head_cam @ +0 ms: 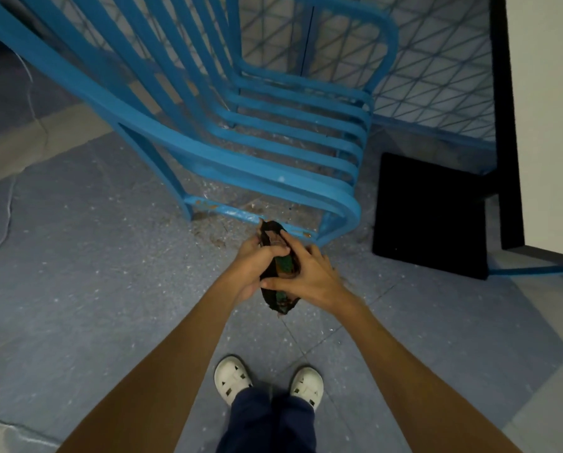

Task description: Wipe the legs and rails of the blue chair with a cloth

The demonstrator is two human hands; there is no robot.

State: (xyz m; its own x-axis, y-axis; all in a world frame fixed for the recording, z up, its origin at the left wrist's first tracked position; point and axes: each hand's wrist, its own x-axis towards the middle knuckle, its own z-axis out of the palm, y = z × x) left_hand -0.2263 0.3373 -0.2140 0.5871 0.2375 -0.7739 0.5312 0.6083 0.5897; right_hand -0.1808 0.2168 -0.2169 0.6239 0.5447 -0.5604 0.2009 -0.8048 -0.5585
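Observation:
The blue slatted chair [267, 132] fills the upper half of the head view, seen from above. Its low rail [227, 212] near the floor carries dust and rusty marks, with debris on the floor beneath. Just in front of that rail, both hands hold a dark cloth [281, 263] with green patches. My left hand [250, 266] grips the cloth from the left, fingers curled over it. My right hand [309, 273] pinches it from the right with thumb and fingers. The cloth's top end sticks up close to the rail; whether it touches is unclear.
A black mat [430, 214] lies on the floor right of the chair. A blue wire-mesh fence [436, 76] stands behind it, beside a white wall with a dark edge [508, 125]. My two white shoes [267, 380] stand on the grey speckled floor. A thin cable [2, 230] trails at left.

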